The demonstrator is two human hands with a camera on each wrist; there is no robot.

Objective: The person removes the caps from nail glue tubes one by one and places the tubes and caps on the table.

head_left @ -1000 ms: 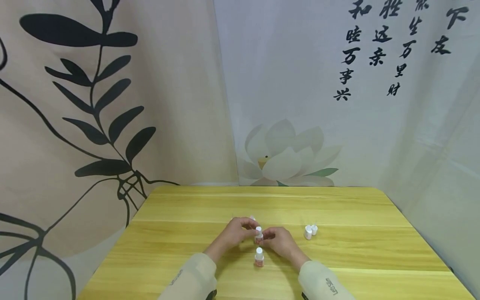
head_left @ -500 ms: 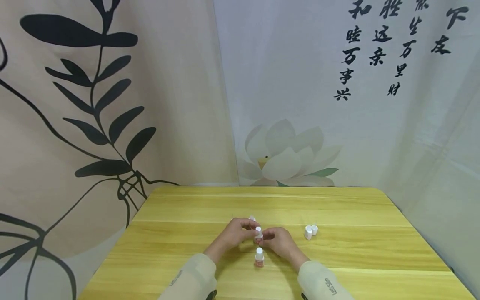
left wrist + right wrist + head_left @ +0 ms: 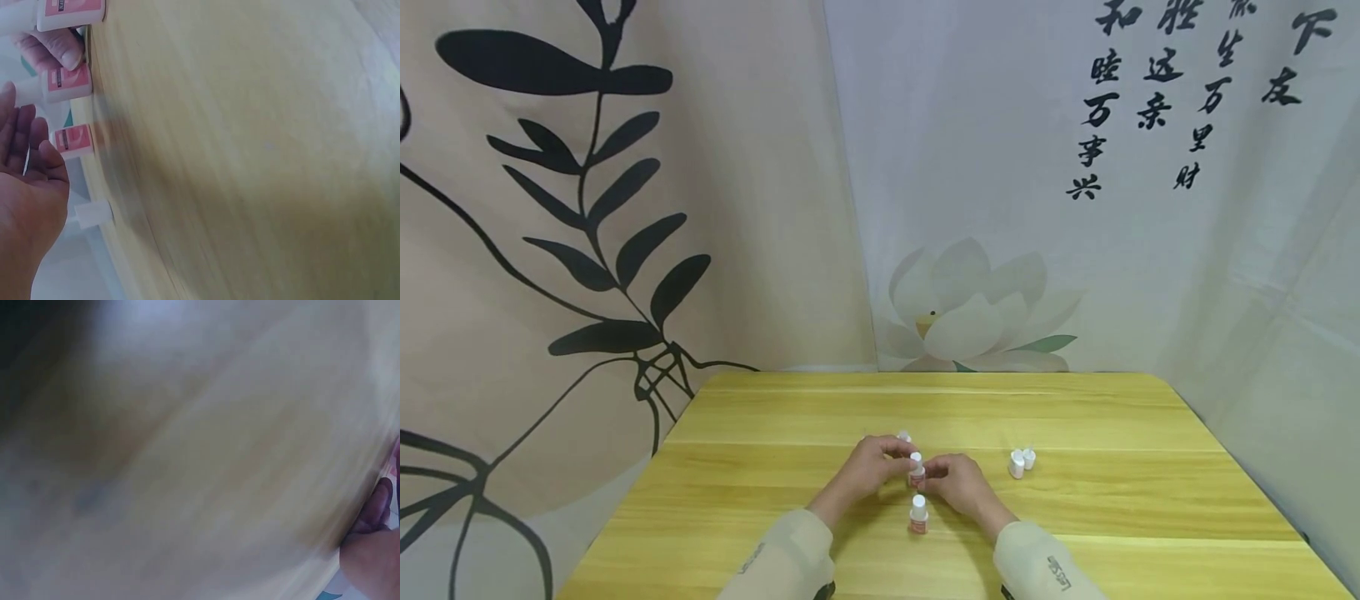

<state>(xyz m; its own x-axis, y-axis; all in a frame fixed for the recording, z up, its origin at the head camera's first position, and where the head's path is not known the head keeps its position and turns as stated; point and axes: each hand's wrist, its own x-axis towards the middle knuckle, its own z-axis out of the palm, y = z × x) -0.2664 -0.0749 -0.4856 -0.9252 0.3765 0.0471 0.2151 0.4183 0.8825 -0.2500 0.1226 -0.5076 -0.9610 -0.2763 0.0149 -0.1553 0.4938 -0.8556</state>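
A small white bottle (image 3: 917,473) with a pink label stands between my hands. My left hand (image 3: 874,463) reaches in from the left, thumb and fingertips at its white cap. From the other side my right hand (image 3: 958,482) pinches the bottle's body, its thumb beside the label in the left wrist view. A matching bottle (image 3: 918,515) stands upright nearer to me. Behind my left hand a third bottle (image 3: 74,139) is mostly hidden in the head view. In the right wrist view, only part of the right hand (image 3: 373,531) shows at the edge.
Two small white cylinders (image 3: 1017,464) stand close together on the wooden table (image 3: 1112,517), right of my right hand. A white cylinder with a thin tip (image 3: 94,214) shows past the left hand in the left wrist view. A printed cloth (image 3: 790,208) hangs behind the table.
The hands and bottles keep nearly the same places. The head view has shifted very slightly, and the bottle between my hands sits a touch further left.
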